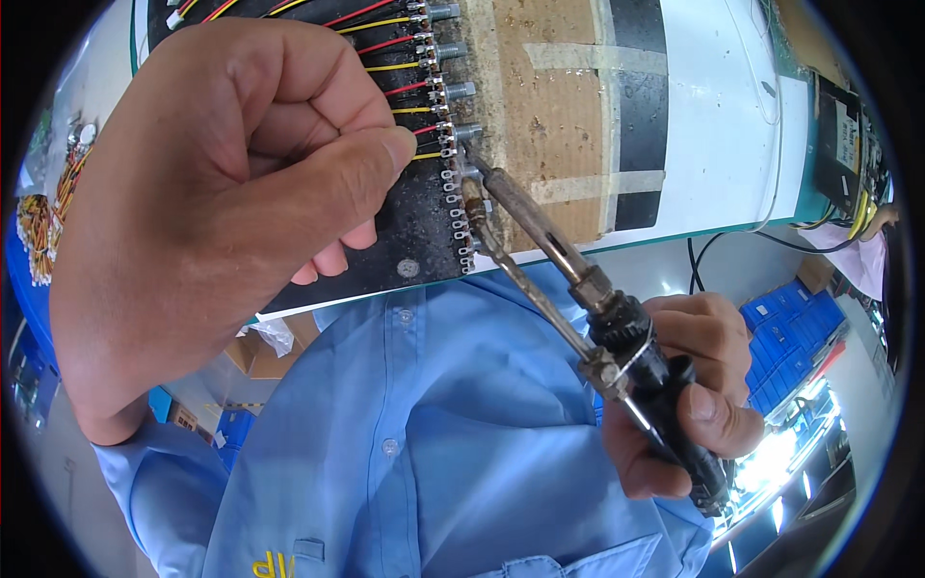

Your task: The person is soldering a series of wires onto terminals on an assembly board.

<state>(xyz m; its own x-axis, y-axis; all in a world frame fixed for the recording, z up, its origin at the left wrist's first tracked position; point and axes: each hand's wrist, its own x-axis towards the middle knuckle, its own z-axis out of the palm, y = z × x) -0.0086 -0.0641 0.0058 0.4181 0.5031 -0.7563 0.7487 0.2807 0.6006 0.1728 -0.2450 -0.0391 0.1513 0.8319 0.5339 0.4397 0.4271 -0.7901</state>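
I am gripping a black-handled soldering iron with a long brown metal shaft [578,289] in my right hand [689,395], fingers clamped around its handle, its tip touching a row of small silver terminals [458,197] on a black jig board [419,222]. My left hand [212,193] is pinching thin red and yellow wires [385,43] just beside the tip, thumb pressed to forefinger

Left hand [222,193] crowds wire row [385,58]; bare board [559,125] right of soldering iron [568,260].
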